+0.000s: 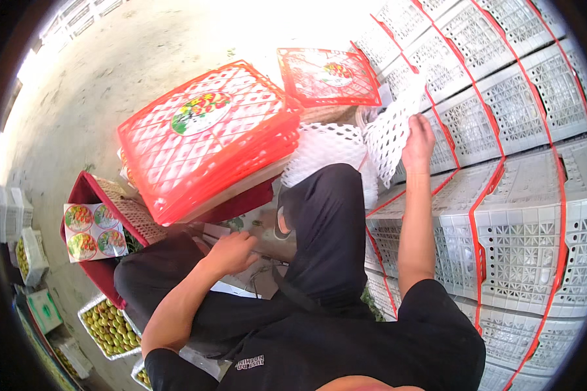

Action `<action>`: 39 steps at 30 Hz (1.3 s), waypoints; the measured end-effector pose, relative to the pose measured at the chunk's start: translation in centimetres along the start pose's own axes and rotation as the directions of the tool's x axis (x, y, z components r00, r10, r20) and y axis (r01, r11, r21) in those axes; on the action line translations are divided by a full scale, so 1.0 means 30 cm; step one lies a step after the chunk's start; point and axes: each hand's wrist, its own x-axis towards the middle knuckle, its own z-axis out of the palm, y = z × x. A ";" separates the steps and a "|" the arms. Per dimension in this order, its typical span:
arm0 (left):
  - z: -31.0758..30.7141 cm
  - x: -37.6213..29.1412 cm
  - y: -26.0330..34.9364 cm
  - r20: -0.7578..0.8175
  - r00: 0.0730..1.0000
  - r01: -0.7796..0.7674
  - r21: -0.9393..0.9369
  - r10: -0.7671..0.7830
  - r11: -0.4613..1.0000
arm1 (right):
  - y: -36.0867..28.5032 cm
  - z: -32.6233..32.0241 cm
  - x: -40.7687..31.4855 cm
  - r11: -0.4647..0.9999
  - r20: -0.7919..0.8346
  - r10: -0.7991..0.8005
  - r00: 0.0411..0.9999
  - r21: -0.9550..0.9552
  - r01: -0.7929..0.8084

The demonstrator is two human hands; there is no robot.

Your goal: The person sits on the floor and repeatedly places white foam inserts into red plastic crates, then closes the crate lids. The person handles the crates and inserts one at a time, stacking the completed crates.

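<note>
My right hand (419, 146) is raised at the right and pinches a white foam net sheet (391, 132), which hangs from the fingers. Just left of it, a pile of white foam netting (323, 146) lies beyond my knee. Over my lap, my left hand (232, 251) is loosely bent with nothing visible in it. Ahead of that hand is a stack of red plastic mesh lids (254, 151), the top one bearing a round printed fruit label (201, 113). Another red mesh lid (303, 83) lies farther off, beside the crates.
White plastic crates (518, 244) bound with red straps are stacked along my right. At left, a sheet of round stickers (95, 232) rests on a maroon-edged woven basket (137, 210). Crates of green-brown fruit (110, 327) sit on the concrete floor (78, 132).
</note>
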 end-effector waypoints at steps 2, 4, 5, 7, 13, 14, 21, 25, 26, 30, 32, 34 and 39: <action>0.010 -0.006 0.006 0.010 1.000 0.020 -0.005 -0.020 1.000 | -0.129 0.143 -0.012 0.999 0.093 -0.044 0.995 0.003 0.043; 0.024 -0.010 0.013 0.034 0.999 0.020 0.016 -0.021 1.000 | -0.234 0.343 -0.028 0.990 0.222 -0.126 0.967 0.083 0.110; 0.027 -0.009 0.013 0.042 0.999 0.024 0.031 -0.026 0.999 | -0.289 0.444 -0.048 0.980 0.220 -0.181 0.959 0.127 0.156; 0.035 -0.012 0.019 0.022 1.000 0.014 0.021 -0.014 1.000 | -0.371 0.655 -0.112 0.926 0.444 -0.359 0.821 0.059 0.373; 0.025 -0.009 0.026 -0.024 1.000 0.013 0.021 -0.013 1.000 | -0.219 1.163 -0.450 0.607 0.853 -0.472 0.221 0.133 0.783; 0.021 -0.011 0.026 -0.031 0.999 0.011 0.008 -0.010 1.000 | -0.161 1.213 -0.488 0.552 0.885 -0.446 0.132 0.156 0.819; -0.004 -0.014 0.033 0.024 1.000 0.011 0.055 -0.012 0.998 | 0.174 1.281 -0.584 0.615 0.978 -0.200 0.060 0.077 0.785; -0.010 -0.009 0.045 0.061 0.998 0.032 0.043 -0.034 0.999 | 0.237 1.258 -0.591 0.594 0.986 -0.164 0.029 0.075 0.801; -0.011 -0.009 0.046 0.062 0.997 0.033 0.051 -0.037 0.998 | 0.246 1.254 -0.598 0.604 0.986 -0.164 0.040 0.068 0.794; -0.007 -0.013 0.052 0.046 0.999 0.009 0.062 -0.012 0.998 | 0.256 1.233 -0.624 0.470 1.000 0.024 0.002 -0.013 0.883; -0.002 -0.011 0.051 0.032 0.999 -0.015 0.066 0.013 0.998 | 0.241 1.211 -0.636 0.456 0.999 -0.001 0.042 -0.037 0.889; 0.002 -0.011 0.046 0.026 0.999 -0.025 0.064 0.023 0.998 | 0.211 1.180 -0.628 0.460 0.998 -0.011 0.057 -0.046 0.887; 0.005 -0.013 0.033 0.034 0.999 -0.042 0.036 0.041 0.998 | 0.166 1.055 -0.402 0.611 0.977 -0.202 0.065 0.074 0.788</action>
